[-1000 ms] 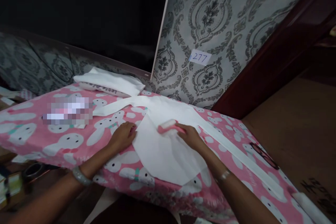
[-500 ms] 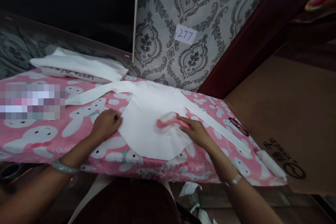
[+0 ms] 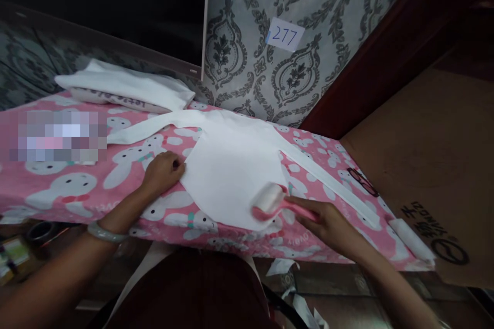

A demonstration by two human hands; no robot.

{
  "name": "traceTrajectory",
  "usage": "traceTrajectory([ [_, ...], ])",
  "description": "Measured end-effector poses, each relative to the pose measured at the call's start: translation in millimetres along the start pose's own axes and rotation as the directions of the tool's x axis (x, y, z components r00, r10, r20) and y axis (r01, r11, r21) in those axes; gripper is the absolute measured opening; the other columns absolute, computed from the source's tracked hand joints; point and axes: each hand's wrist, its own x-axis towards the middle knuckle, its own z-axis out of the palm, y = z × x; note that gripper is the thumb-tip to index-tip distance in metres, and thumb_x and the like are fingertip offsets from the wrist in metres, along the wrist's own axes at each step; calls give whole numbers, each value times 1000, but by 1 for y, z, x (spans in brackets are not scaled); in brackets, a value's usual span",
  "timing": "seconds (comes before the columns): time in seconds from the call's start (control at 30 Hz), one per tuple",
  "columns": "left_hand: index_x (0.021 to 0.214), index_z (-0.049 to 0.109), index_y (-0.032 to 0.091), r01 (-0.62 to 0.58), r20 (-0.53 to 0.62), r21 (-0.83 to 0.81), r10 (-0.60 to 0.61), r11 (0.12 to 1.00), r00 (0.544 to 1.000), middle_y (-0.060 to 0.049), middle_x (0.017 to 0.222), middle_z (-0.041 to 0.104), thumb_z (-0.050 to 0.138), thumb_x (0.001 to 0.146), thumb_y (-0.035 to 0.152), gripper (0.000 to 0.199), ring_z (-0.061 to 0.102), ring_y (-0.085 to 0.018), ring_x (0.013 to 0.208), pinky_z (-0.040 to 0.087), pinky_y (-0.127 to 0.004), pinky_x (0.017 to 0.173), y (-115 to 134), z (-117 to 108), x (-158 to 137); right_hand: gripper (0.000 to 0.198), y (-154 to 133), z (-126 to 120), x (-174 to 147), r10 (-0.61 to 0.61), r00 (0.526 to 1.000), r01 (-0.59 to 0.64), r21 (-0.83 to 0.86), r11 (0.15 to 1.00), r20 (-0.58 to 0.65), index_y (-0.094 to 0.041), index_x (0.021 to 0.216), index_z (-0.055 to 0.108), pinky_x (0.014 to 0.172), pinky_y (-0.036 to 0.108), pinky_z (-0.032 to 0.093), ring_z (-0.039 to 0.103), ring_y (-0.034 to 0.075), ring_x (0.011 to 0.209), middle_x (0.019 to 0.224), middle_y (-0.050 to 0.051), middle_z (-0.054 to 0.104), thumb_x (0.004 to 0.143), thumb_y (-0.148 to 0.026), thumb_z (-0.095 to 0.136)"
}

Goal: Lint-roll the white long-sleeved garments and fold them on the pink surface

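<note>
A white cloth piece with two long strap-like ends lies spread flat, one end reaching left and the other right. My right hand is closed round the pink handle of a lint roller. Its white roll rests on the lower right part of the cloth, slightly blurred. At the cloth's left edge my left hand is closed, with thumb and fingers pinching the edge.
A pink rabbit-print cover lies under everything. Behind are a folded white bundle and a dark screen. To the right, a white roll lies beside a cardboard box. Paper scraps hang below the front edge.
My right hand has drawn the lint roller toward the front and right across the cloth. My left hand stays at the cloth's left edge. The view has shifted slightly.
</note>
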Motion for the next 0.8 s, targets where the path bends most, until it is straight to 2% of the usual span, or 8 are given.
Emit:
traceTrajectory([
  [0.07,69,54,22,2,-3,-11,-2,1000,1000,-8,78,64,46,75,37,18,57,-24,76,40,-36,67,0,0,1,44,7,-25,-18,38,996,-38,1,999,80,-25,127,69,82,33,54,71,26,97,119,7,73,85,-32,60],
  [0.13,69,55,22,11,-4,-22,-11,1000,1000,-8,78,64,47,75,36,17,57,-24,75,40,-35,66,0,0,1,44,10,-43,-16,50,993,-51,4,999,110,-24,124,71,71,29,53,70,22,83,110,6,76,84,-37,62],
  [0.23,67,55,22,18,-21,-50,-19,999,1000,-7,76,64,49,75,35,16,56,-23,73,39,-34,65,0,0,0,49,10,-55,16,23,994,-22,-5,1000,111,-24,127,70,54,25,45,59,15,60,96,3,76,83,-45,63],
  [0.3,67,56,21,35,-49,-110,-40,993,998,-6,75,63,50,74,33,15,56,-22,72,38,-33,66,-1,2,-1,50,7,-53,47,-37,987,40,-14,999,156,-23,125,71,51,24,40,52,12,55,89,2,75,81,-47,64],
  [0.4,70,61,21,110,-100,-329,-150,938,984,-3,76,65,55,72,34,15,54,-19,70,37,-31,65,-4,4,-3,51,-4,-45,94,-136,944,155,-38,987,301,-21,123,72,51,24,37,48,12,53,78,0,73,79,-45,65],
  [0.53,70,63,20,143,-125,-678,-305,721,944,0,67,60,59,70,37,18,50,-16,65,37,-29,64,-6,3,-5,44,-37,-31,142,-313,844,358,-22,934,435,-22,118,75,62,24,43,57,15,69,93,2,77,77,-34,67],
  [0.7,72,61,19,132,-152,-775,-385,618,910,1,65,57,59,72,42,23,50,-13,62,40,-27,61,-6,-4,-7,46,-95,14,176,-466,722,503,74,861,512,-23,123,72,60,21,41,55,12,65,88,0,76,78,-31,67],
  [0.8,76,62,19,132,-148,-813,-420,568,895,1,64,57,61,71,44,26,51,-13,59,41,-26,58,-9,-6,-8,47,-115,37,184,-551,680,543,173,822,484,-22,126,70,61,21,41,56,11,67,95,1,76,79,-31,67],
])
